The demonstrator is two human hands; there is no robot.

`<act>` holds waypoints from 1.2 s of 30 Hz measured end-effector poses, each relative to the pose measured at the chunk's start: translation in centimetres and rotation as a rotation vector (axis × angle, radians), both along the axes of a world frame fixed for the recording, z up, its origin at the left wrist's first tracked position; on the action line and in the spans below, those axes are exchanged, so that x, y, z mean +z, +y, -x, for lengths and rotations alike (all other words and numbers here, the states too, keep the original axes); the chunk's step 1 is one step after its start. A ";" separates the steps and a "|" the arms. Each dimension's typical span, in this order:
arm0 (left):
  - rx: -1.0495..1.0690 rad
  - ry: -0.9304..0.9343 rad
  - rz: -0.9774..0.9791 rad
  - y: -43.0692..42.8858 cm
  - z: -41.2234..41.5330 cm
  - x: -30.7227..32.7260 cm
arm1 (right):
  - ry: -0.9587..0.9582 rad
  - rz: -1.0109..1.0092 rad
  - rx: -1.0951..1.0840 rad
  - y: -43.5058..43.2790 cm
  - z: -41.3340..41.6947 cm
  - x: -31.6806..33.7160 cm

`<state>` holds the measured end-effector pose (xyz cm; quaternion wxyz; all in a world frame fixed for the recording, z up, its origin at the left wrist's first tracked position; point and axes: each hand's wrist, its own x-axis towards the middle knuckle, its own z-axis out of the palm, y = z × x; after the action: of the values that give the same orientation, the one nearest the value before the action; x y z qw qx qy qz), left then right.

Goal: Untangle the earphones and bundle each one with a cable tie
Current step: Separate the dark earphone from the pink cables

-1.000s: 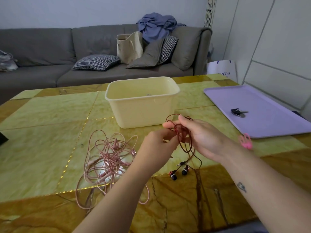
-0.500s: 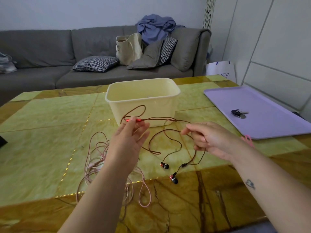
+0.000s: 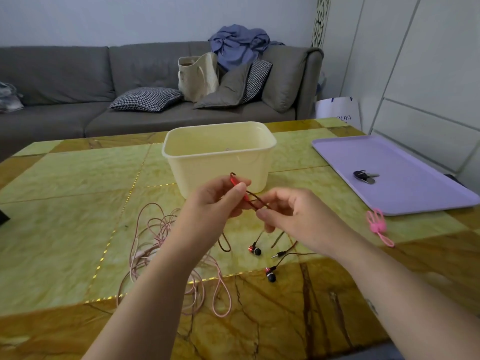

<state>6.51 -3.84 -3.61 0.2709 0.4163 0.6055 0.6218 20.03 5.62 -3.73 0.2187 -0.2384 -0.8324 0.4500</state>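
Observation:
My left hand [image 3: 215,203] pinches the red remote piece of the dark red earphones [image 3: 255,250] above the table. Just to its right, my right hand [image 3: 291,216] pinches the same cable. The rest of that cable hangs down, and its two earbuds and jack plug lie on the table below my hands. A tangled heap of pink earphones [image 3: 161,245] lies on the table to the left, partly hidden by my left forearm. A pink cable tie [image 3: 378,227] lies at the right, beside the tray's near edge.
A cream plastic tub [image 3: 220,157] stands just behind my hands. A lilac tray [image 3: 405,183] at the right holds a small dark key-like thing [image 3: 363,175]. The marble table [image 3: 65,216] stretches left. A grey sofa [image 3: 78,81] with cushions stands behind.
My hands spread apart and drew the red cable out, then came close together again in front of the tub. The earbuds dropped from hanging to lying on the table.

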 end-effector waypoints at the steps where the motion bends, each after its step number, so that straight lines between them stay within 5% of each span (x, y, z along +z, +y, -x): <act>1: 0.004 -0.095 -0.028 0.0 0.0 0.1 | 0.015 0.020 0.008 0.2 0.0 0.0; 6: 0.020 -0.649 -0.276 0.0 1.4 0.6 | 0.085 0.051 -0.136 1.6 -0.5 0.0; 11: 0.073 -0.811 -0.343 -0.4 2.9 0.6 | 0.152 0.133 -0.284 2.8 -0.8 -0.4; 17: 0.069 -0.709 -0.266 -0.4 2.5 0.5 | -0.205 0.107 0.035 2.1 -1.1 0.0; 25: 0.043 -0.393 -0.157 0.4 -0.2 0.1 | 0.174 -0.047 -0.086 -1.1 1.0 0.2; 36: 0.076 -0.358 -0.207 0.6 -0.9 0.0 | 0.201 -0.137 -0.167 -0.7 1.1 -0.1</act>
<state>7.38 -3.29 -3.60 0.3062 0.3015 0.4959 0.7546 18.95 4.90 -3.80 0.3536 -0.2450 -0.8123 0.3938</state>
